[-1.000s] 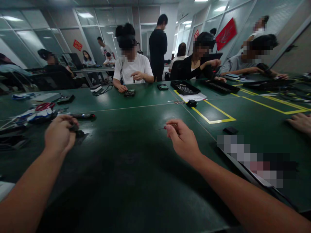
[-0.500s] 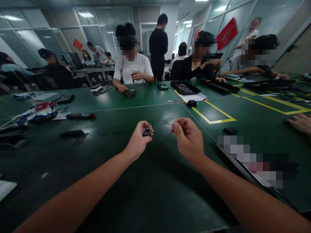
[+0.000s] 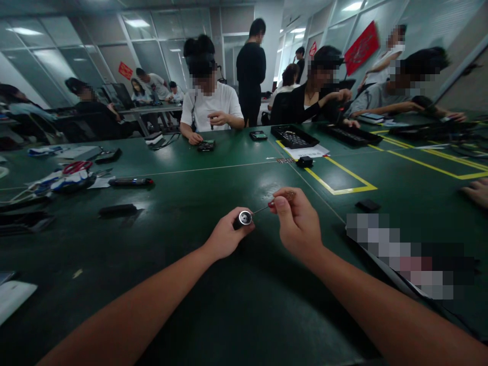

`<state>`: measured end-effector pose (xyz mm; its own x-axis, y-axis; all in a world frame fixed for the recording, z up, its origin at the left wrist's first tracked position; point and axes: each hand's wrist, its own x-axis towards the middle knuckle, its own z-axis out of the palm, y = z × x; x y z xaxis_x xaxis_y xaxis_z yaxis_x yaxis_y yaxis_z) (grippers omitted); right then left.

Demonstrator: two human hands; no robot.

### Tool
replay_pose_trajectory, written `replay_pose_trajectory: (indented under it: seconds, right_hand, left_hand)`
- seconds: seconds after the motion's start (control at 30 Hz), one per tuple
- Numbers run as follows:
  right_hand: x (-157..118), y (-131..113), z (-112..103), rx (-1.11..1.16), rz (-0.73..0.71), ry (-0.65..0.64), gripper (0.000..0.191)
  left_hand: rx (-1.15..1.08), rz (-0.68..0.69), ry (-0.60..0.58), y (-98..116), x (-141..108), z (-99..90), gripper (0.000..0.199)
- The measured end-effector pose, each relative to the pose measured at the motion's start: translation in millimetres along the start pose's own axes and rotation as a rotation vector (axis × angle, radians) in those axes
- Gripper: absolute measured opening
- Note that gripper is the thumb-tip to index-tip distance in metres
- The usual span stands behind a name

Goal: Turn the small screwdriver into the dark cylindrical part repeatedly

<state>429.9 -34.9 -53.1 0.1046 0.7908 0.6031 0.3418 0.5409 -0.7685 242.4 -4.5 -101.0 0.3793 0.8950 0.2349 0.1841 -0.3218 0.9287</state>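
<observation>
My left hand (image 3: 227, 235) is closed around a short black cylinder (image 3: 244, 219), which looks like a flashlight body. Its silver-rimmed end faces me, and small details show inside the rim. In my right hand (image 3: 299, 219) is a small screwdriver (image 3: 261, 209) with a thin metal shaft and a red part by the fingers; most of its handle is hidden. The shaft points left, its tip at the cylinder's rim; whether they touch I cannot tell. Both hands are above the green table (image 3: 183, 315).
A dark pen-like tool (image 3: 131, 182) and a black oblong piece (image 3: 118, 210) lie left. A small black block (image 3: 368, 205) lies right, near a blurred-out flat item (image 3: 404, 254). Black trays (image 3: 294, 136) stand across the table, where several people sit. Another person's hand (image 3: 475, 192) rests at the right edge.
My left hand has moved right with the cylinder and turned its end more toward me. The screwdriver's shaft has swung up, and its tip is now at the cylinder's rim.
</observation>
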Motion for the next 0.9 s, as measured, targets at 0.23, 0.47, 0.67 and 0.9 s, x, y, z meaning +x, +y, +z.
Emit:
replay_pose_trajectory:
  seconds: [0.23,0.47,0.67,0.9]
  right_hand:
    - [3.3,2.9,-0.8,-0.059,0.007,-0.068,0.018]
    - [1.3,0.7,-4.1,-0.064,-0.01,-0.097,0.014]
    - [5.6,1.4,-1.1,0.032,0.076,-0.055,0.015]
    - [7.0,-0.2,1.8,-0.025,0.109,-0.014,0.016]
  left_hand:
    - [-0.007,-0.002,0.005,2.1,0.7,-0.9,0.025]
    - [-0.015,0.009,-0.01,1.4,1.2,-1.1,0.026]
    - [-0.042,-0.004,-0.017,2.3,1.4,-0.9,0.025]
    - [-0.043,0.0,-0.007,4.6,2.4,-1.2,0.027]
